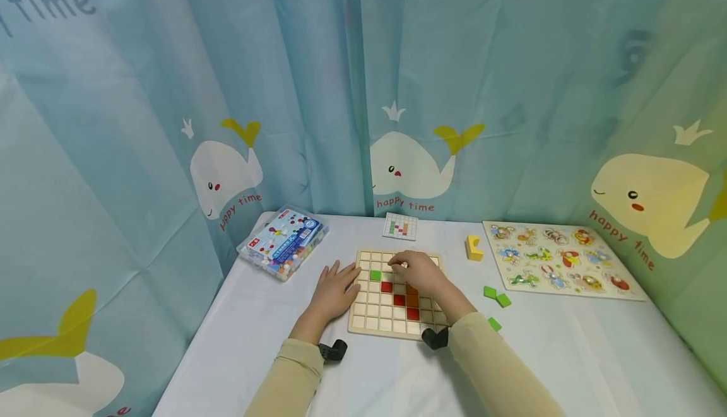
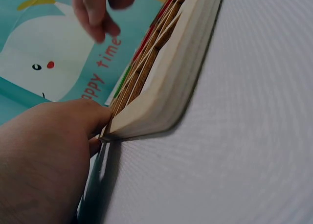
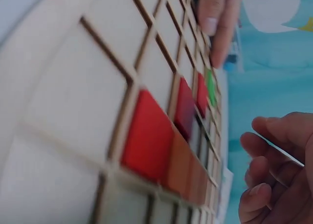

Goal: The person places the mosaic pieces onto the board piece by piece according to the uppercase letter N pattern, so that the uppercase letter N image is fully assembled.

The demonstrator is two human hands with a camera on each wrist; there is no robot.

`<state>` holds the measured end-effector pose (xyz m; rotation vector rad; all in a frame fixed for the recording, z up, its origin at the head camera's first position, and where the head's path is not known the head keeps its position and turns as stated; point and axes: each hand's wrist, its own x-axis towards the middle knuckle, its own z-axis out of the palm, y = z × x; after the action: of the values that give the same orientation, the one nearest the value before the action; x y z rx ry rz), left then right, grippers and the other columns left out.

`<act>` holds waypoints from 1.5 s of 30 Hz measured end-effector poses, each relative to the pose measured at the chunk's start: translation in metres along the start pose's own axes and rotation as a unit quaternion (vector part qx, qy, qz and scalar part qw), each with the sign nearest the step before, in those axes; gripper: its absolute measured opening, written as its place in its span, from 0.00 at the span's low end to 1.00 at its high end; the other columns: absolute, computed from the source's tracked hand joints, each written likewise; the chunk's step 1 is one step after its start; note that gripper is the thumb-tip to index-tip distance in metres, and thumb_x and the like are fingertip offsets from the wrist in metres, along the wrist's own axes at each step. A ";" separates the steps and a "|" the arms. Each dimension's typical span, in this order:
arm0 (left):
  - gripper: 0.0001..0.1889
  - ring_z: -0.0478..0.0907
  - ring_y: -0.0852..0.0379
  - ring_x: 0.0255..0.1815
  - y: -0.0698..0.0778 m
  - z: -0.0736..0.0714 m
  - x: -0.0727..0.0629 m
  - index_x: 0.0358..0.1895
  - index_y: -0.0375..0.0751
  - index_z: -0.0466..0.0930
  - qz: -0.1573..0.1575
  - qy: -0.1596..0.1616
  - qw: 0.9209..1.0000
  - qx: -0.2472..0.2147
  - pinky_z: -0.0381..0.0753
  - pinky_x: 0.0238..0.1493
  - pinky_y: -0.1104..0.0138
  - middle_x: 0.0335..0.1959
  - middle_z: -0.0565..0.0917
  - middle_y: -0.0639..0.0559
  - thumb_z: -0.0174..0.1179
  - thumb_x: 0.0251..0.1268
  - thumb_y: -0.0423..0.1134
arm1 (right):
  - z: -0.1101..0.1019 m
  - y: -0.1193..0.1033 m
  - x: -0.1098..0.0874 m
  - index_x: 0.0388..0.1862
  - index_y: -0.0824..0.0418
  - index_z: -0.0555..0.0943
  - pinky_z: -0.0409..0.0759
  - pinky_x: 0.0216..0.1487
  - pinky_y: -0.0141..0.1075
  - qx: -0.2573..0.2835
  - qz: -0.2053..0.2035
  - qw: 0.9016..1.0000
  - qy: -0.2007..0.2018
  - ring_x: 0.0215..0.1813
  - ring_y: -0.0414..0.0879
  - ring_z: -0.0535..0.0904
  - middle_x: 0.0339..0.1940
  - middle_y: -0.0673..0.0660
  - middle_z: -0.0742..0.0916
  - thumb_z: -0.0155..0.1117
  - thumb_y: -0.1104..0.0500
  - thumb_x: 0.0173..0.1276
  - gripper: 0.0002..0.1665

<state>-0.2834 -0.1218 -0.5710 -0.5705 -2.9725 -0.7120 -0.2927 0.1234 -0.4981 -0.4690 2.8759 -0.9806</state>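
A wooden grid board (image 1: 369, 323) lies on the table, with a green tile (image 1: 375, 275), red tiles (image 1: 400, 300) and orange tiles (image 1: 412, 301) set in its squares. At the board's left edge, my left hand (image 1: 334, 292) rests with fingers extended; in the left wrist view its thumb (image 2: 93, 115) touches the rim near a corner. My right hand (image 1: 421, 273) hovers over the board's upper part, fingers loosely bent. The right wrist view shows that hand (image 3: 281, 172) with no tile visible between its fingers. Its forearm covers part of the board's right side.
Loose green tiles (image 1: 503, 300) lie right of the board. Behind it is a small card with a coloured grid pattern (image 1: 400, 226). A yellow block (image 1: 474, 248) and an insect puzzle board (image 1: 545, 275) sit at the right, a lidded plastic case (image 1: 284, 240) at the back left.
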 end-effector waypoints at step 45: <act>0.26 0.50 0.39 0.81 0.001 0.000 0.000 0.73 0.54 0.67 -0.001 0.002 1.000 -0.006 0.43 0.81 0.43 0.76 0.66 0.55 0.47 0.76 0.53 | -0.096 0.122 -0.130 0.59 0.61 0.81 0.75 0.39 0.36 -0.043 0.117 0.990 0.067 0.47 0.51 0.78 0.57 0.64 0.84 0.61 0.52 0.72 0.21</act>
<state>-0.2829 -0.1209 -0.5709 -0.5663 -2.9677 -0.7306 -0.2163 0.3115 -0.5003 -0.0689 3.0113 -0.8851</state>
